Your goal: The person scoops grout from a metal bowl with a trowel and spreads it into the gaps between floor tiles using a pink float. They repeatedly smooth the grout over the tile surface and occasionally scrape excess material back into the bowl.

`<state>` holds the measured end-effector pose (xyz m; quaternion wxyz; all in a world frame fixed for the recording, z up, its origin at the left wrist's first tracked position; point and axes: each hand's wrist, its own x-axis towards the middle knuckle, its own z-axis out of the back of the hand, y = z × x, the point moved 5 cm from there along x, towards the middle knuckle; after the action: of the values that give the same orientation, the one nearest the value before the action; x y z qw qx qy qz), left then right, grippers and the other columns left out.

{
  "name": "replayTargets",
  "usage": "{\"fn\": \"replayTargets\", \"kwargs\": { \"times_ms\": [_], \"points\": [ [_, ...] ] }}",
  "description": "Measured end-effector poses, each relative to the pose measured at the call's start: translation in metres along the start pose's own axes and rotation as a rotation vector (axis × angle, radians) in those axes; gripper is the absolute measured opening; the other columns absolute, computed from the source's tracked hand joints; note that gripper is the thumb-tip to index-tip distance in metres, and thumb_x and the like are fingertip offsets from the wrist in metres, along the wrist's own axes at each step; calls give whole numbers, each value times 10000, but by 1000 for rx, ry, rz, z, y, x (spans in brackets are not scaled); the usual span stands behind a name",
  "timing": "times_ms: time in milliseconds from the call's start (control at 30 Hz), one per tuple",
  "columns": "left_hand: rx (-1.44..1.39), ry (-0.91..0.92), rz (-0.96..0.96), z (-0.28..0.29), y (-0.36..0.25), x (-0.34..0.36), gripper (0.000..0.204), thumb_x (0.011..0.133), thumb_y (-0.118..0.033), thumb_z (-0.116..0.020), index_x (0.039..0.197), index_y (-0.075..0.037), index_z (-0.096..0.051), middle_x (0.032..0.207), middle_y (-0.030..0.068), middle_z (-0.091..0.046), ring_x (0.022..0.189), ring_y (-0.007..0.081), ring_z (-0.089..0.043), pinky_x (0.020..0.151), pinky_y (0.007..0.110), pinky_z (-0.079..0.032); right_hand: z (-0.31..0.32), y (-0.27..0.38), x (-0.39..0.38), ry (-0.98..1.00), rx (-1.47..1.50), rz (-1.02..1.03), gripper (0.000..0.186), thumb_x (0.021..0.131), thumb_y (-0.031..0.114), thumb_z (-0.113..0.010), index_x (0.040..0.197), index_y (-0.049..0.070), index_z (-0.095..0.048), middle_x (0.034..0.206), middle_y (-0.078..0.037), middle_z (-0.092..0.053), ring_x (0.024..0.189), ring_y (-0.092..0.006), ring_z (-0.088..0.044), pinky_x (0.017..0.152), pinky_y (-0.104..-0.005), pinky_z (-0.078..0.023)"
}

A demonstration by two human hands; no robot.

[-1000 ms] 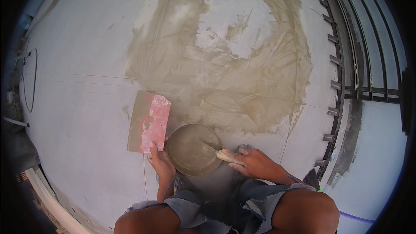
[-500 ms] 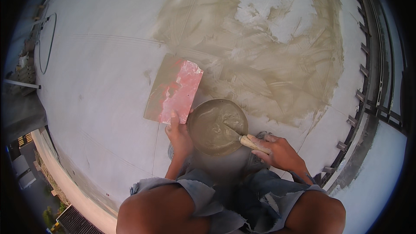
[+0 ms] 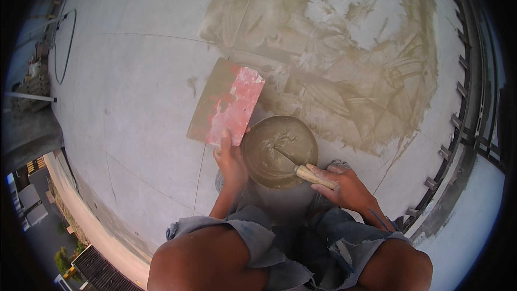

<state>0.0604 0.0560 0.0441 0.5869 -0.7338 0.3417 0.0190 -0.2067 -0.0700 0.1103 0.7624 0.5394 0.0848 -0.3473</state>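
My left hand (image 3: 231,163) grips a red rectangular plastering float (image 3: 235,99), its thumb on the near edge and most fingers hidden beneath. Grey-brown mortar coats the float's left side; whitish residue marks the red right side. Between my feet stands a round bucket (image 3: 314,153) of wet mortar (image 3: 264,148). My right hand (image 3: 344,187) is closed round the wooden handle of a trowel (image 3: 316,177). The trowel's blade reaches over the bucket's rim and is partly sunk in the mortar. The float lies just left of the bucket, tilted.
Smeared mortar (image 3: 355,97) covers part of the pale floor (image 3: 145,81) ahead and right, around a bare patch. A dark metal railing (image 3: 458,124) runs along the right edge. A drop with objects below shows at lower left; a dark hose loop (image 3: 70,48) is at far left.
The view has shifted, so everything sits slightly farther right. The trowel blade has moved within the mortar, and its surface looks newly ridged. Both hands keep their holds.
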Motion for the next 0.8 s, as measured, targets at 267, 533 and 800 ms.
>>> {"fn": "replayTargets", "kwargs": {
  "times_ms": [267,533,800],
  "points": [
    [-31,8,23,1,8,3,443,1108,-337,-578,1213,82,-674,1157,151,-731,1077,215,-680,1000,374,-511,-11,1,11,-86,16,69,577,954,238,-781,1505,213,-613,980,-225,-683,868,-416,-661,797,-465,-544],
    [-7,33,46,1,6,4,475,1114,-362,-546,1322,62,-594,1190,166,-697,1121,258,-645,1038,432,-498,-10,0,18,-131,20,-24,590,944,232,-791,1506,214,-612,969,-232,-674,852,-420,-656,781,-475,-540],
    [-33,22,44,0,7,5,446,1109,-332,-581,1211,93,-672,1150,157,-725,1062,223,-681,982,373,-522,-11,0,18,-75,-13,61,597,945,238,-790,1513,230,-604,939,-201,-658,868,-401,-648,788,-460,-535]
  ]
}}
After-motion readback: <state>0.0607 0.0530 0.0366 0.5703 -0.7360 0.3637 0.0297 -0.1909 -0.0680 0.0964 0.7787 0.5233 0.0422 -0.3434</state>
